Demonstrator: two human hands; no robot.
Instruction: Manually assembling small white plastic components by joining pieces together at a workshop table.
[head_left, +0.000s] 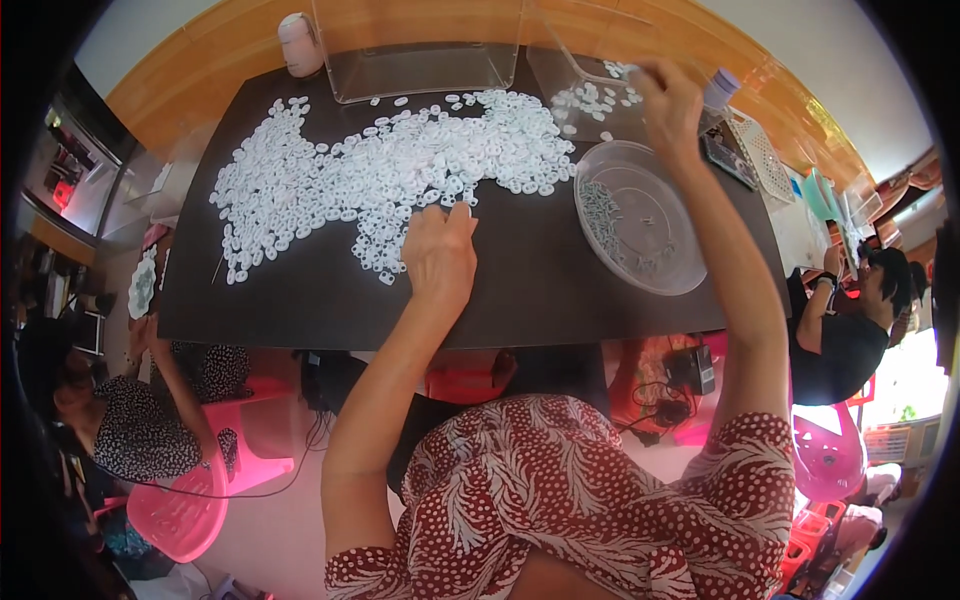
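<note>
A wide heap of small white oval plastic pieces with holes (pixel 430 150) spreads over the dark table (pixel 300 310). My left hand (pixel 440 250) is closed at the heap's near edge, its fingertips among the pieces; what they pinch, if anything, is too small to make out. Farther right, my right hand (pixel 672 108) is raised over a clear plastic box (pixel 560 65), fingers pinched on what looks like one white oval piece (pixel 630 70). Loose white pieces (pixel 590 100) lie in that box. Below my right forearm, a round clear tub (pixel 650 275) holds many small grey metal parts (pixel 600 215).
Another clear box (pixel 425 90) stands behind the heap, beside a pinkish-white bottle (pixel 300 45). A phone (pixel 730 160), a purple-capped container (pixel 720 90) and a perforated white basket (pixel 762 160) sit at the right edge. People work at both sides, near pink plastic chairs (pixel 180 510).
</note>
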